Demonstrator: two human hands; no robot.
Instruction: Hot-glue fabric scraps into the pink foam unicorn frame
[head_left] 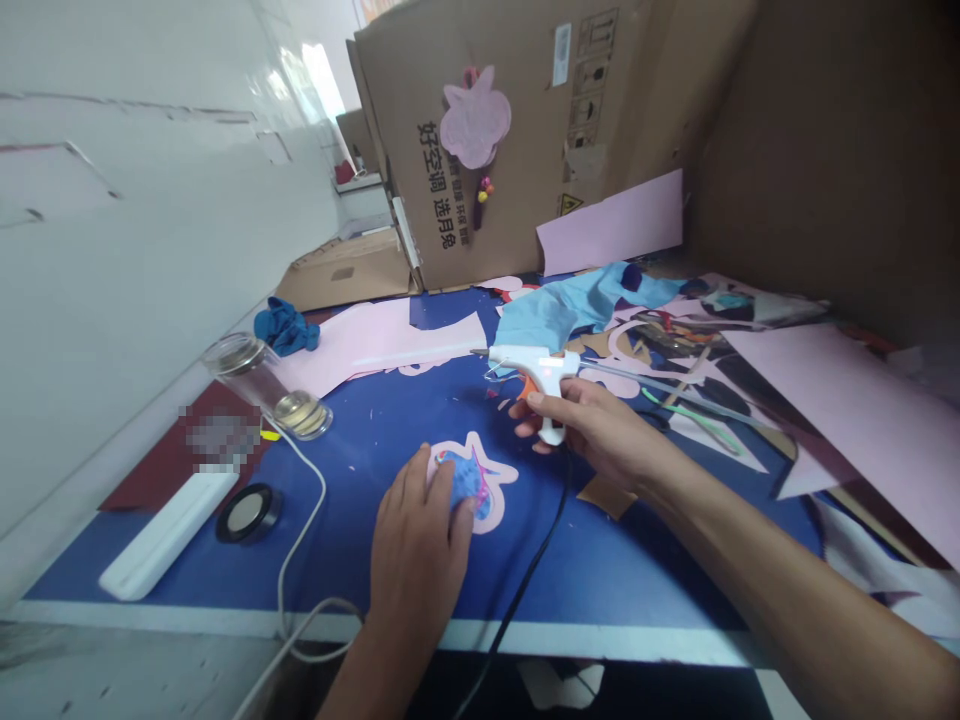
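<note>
A white hot glue gun (546, 370) with an orange trigger is gripped in my right hand (592, 425), its nozzle pointing left above the table. A long clear glue stick (667, 385) juts from its back, and a black cord hangs from the handle. My left hand (424, 525) rests with fingers stretched over a pink paper cutout (491, 515) lying on the table. On that cutout sits a piece of blue patterned cloth (466, 478) with pink edging; my left fingers and thumb touch it and partly cover it.
A glass jar (300, 412) lies tipped at left, near a black round lid (247, 512) and a white power strip (169, 535). Blue cloth (555, 310), pink paper (862, 420) and scraps spread behind and right. A cardboard box (525, 220) stands behind with a pink ornament (476, 122).
</note>
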